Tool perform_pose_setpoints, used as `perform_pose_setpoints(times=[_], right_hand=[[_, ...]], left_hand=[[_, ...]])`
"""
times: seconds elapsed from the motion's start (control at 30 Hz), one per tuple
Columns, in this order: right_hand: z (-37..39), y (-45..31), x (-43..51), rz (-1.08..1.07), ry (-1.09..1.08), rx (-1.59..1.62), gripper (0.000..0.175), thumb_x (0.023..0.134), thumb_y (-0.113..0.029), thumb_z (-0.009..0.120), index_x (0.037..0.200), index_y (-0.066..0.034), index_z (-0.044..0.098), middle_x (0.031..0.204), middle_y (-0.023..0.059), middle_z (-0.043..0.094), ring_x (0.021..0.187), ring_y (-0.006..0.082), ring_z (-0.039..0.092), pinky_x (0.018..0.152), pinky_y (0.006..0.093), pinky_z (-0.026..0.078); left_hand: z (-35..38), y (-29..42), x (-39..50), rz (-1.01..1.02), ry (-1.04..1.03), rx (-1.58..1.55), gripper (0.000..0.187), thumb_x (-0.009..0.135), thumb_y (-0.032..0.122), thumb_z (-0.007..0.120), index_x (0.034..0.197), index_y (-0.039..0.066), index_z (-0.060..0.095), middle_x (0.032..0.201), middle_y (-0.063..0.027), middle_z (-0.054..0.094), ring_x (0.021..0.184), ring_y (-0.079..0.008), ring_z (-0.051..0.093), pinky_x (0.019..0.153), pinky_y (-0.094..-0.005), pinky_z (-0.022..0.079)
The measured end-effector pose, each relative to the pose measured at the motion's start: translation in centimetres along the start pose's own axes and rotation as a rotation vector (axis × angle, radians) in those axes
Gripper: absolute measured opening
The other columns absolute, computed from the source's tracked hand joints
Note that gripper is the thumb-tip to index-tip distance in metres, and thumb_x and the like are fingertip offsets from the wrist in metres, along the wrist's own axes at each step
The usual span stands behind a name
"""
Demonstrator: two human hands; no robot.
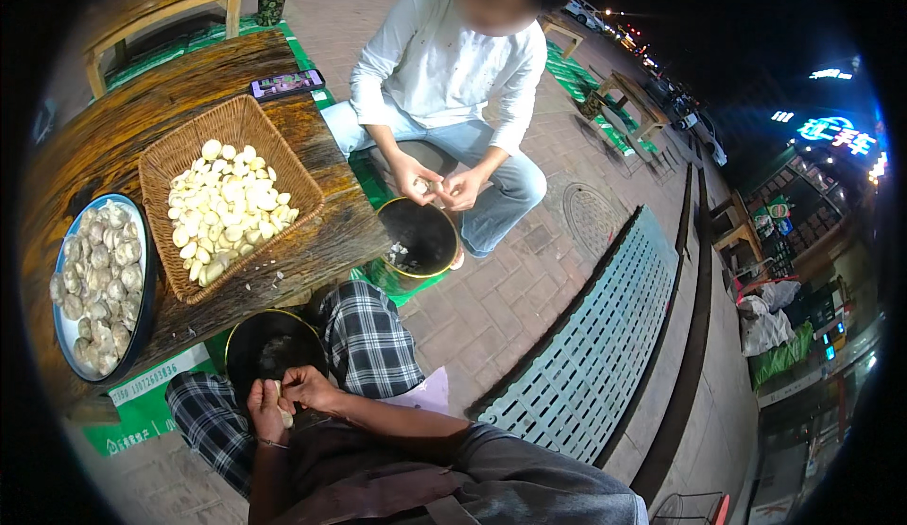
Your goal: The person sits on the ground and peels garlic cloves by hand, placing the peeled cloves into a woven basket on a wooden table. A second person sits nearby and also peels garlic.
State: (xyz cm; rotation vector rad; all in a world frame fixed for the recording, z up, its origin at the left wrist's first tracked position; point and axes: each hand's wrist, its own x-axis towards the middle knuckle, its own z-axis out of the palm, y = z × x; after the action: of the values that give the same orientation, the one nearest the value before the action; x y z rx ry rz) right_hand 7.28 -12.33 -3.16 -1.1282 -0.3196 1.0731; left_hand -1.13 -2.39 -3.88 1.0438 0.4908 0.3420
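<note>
My left hand (266,406) is closed around a garlic bulb (286,417), part of which shows below the fingers. My right hand (309,388) meets it at the top, fingertips pinched at the garlic. Both are above the near rim of a black bin (237,344) between my knees, with pale skins inside. On the wooden table (340,241), a wicker basket (159,192) holds many peeled garlic cloves (227,206). Left of it stands a blue-rimmed oval dish (64,341) heaped with unpeeled garlic bulbs (99,277).
Across from me sits a person in a white shirt (446,57), holding garlic (423,185) over a second black bin (425,234). A phone (287,85) lies at the table's far edge. A perforated metal ramp (588,355) and a step lie to the right.
</note>
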Motion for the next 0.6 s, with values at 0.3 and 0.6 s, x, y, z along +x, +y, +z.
perform_pose_setpoints(times=[0.3,0.6], right_hand=[[0.4,0.6,0.5,-0.159,-0.030,0.096,0.017,0.076,0.008,0.051,0.068,-0.0047,0.043,0.057,0.0084,0.055,0.049,0.0135,0.054,0.044,0.0264,0.041],[0.8,-0.6,0.1,-0.169,0.191,-0.628,0.016,0.081,-0.014,0.056,0.073,-0.0031,0.050,0.057,0.0079,0.057,0.055,0.0148,0.059,0.049,0.0289,0.043]], left_hand=[[-0.4,-0.5,0.1,-0.008,0.020,0.032,0.025,0.091,0.025,0.049,0.076,0.005,0.052,0.052,-0.0004,0.048,0.038,-0.0071,0.042,0.037,-0.0203,0.032],[-1.0,-0.9,0.1,-0.003,0.039,0.217,0.015,0.089,0.012,0.050,0.096,0.000,0.057,0.062,-0.0013,0.053,0.041,-0.0071,0.045,0.040,-0.0207,0.038]])
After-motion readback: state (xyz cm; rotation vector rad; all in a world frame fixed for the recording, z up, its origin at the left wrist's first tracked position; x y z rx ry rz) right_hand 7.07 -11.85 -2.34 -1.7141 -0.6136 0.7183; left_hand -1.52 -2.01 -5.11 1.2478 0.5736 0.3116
